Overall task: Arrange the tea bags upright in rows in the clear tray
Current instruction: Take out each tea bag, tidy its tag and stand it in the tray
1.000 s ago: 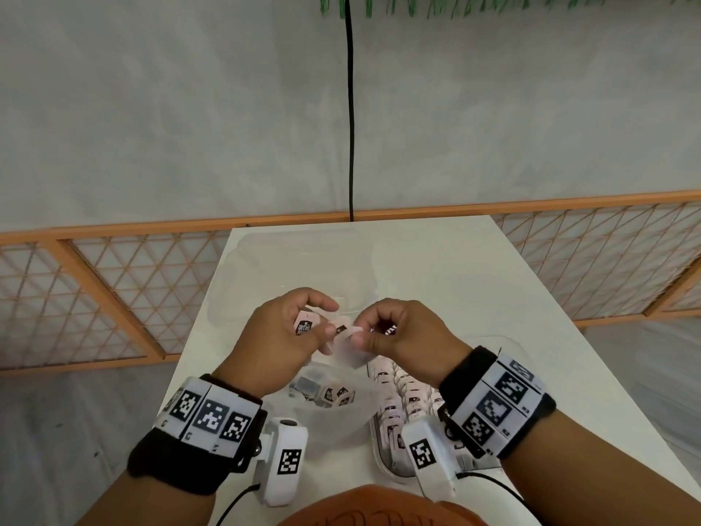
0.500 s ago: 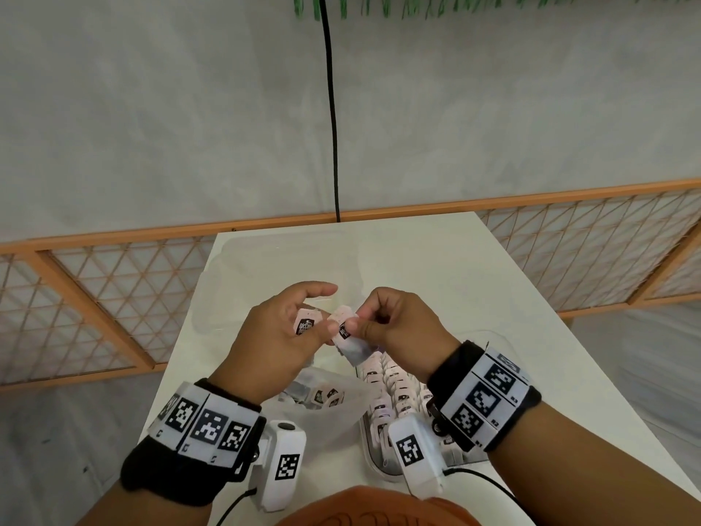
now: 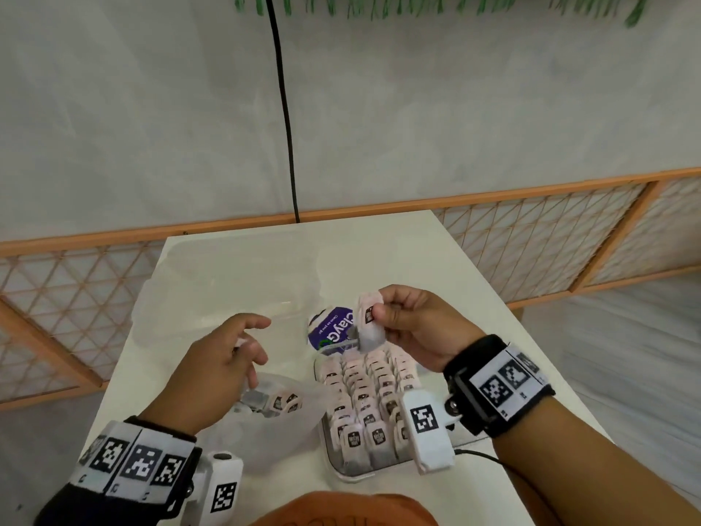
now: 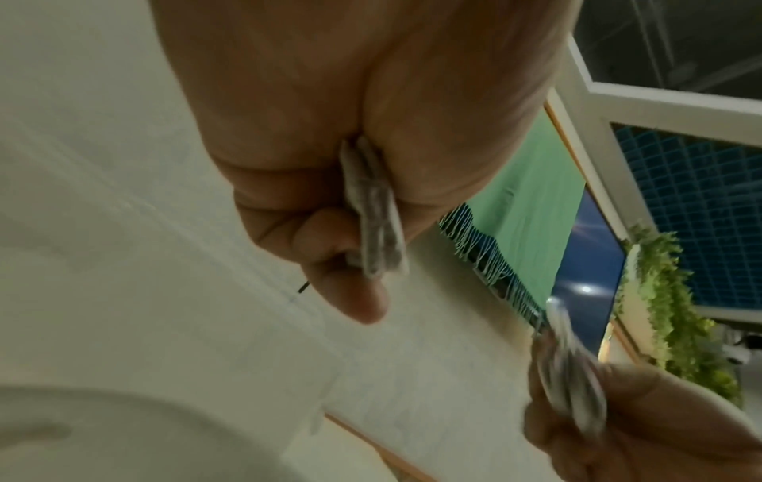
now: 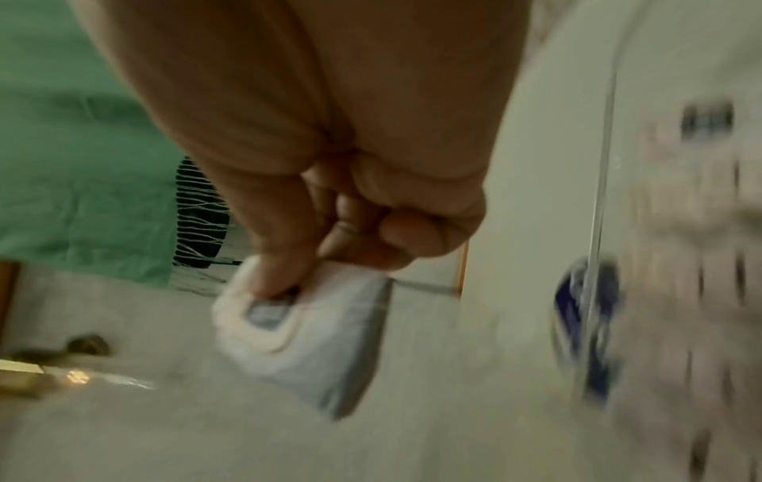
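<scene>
Right hand pinched tea bag above far end of clear tray, lower centre of frame, rows nearly full. Left hand gripped spare tea bags. Risk: forced entry into tight gap could topple upright neighbours.

Your clear tray sits low and just right of centre in the head view, on the table, with tea bags standing in rows inside it. Your right hand hangs above the tray's far end, pinching one tea bag. Behind that bag lies a round label. Left of the tray, your left hand hovers over a plastic bag with loose tea bags in it.
</scene>
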A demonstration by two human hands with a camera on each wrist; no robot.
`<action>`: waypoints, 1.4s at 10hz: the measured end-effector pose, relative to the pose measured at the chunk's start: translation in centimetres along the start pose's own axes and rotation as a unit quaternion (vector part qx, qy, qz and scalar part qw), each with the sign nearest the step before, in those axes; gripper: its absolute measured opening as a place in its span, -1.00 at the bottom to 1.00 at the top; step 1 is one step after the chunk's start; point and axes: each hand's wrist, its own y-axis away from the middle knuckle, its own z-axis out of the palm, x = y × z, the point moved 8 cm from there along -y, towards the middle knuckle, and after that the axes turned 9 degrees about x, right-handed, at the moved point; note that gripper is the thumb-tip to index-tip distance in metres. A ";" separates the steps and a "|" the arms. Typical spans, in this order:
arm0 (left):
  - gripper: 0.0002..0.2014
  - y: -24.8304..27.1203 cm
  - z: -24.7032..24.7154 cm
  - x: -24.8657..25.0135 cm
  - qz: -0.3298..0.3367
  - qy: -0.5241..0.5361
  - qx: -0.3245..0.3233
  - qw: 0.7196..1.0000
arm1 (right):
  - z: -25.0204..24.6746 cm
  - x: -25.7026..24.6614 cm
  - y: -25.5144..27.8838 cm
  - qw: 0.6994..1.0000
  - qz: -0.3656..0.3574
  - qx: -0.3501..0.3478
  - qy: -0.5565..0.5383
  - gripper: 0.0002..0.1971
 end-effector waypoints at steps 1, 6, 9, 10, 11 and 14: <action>-0.66 0.5 0.1 -1.7 -0.017 -0.015 -0.004 1.000 | -6.1 0.2 -0.2 0.968 -0.007 0.152 0.199 -0.83; -0.71 1.3 0.5 -3.2 -0.055 -0.028 -0.019 0.998 | -13.0 6.4 -0.7 0.724 0.225 0.138 0.637 -0.59; -0.73 1.9 -0.1 -4.1 -0.074 -0.019 -0.011 0.997 | -12.4 7.2 -2.0 0.714 0.268 0.132 0.634 -0.62; -0.74 1.9 -0.1 -4.1 -0.074 -0.020 -0.010 0.997 | -12.8 8.4 -2.4 0.682 0.272 0.102 0.671 -0.58; -0.74 1.7 -0.1 -4.2 -0.074 -0.019 -0.012 0.997 | -15.2 10.1 -4.0 0.678 0.248 0.115 0.682 -0.52; -0.77 1.6 0.0 -4.5 -0.077 -0.020 -0.011 0.997 | -13.8 8.2 -3.6 0.731 0.222 0.132 0.631 -0.62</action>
